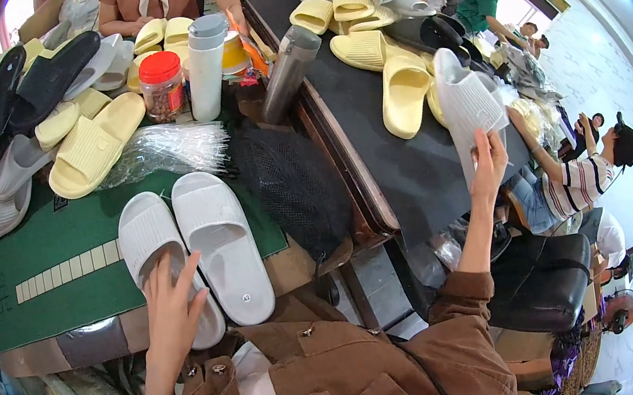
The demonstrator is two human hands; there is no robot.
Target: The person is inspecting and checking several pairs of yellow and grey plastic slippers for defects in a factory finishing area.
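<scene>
A pair of light grey slide sandals lies side by side on the green mat (68, 314), toes pointing away from me. My left hand (171, 300) rests over the left slide (146, 224), fingers spread, their tips in its foot opening. The right slide (224, 246) lies beside it, untouched. Out to the right, my right hand (486, 167) pinches the heel end of another light grey slide (468, 102) over the black tabletop; part of that heel hides behind my fingers. Beside this slide are pale yellow slides (405, 94).
Yellow, grey and black slides pile up at the left (50, 85). A red-lidded jar (162, 86), a white bottle (208, 68), a grey flask (290, 73) and clear plastic ties (166, 149) stand or lie beyond the pair. A black mesh bag (295, 184) hangs between the tables. Co-workers sit nearby.
</scene>
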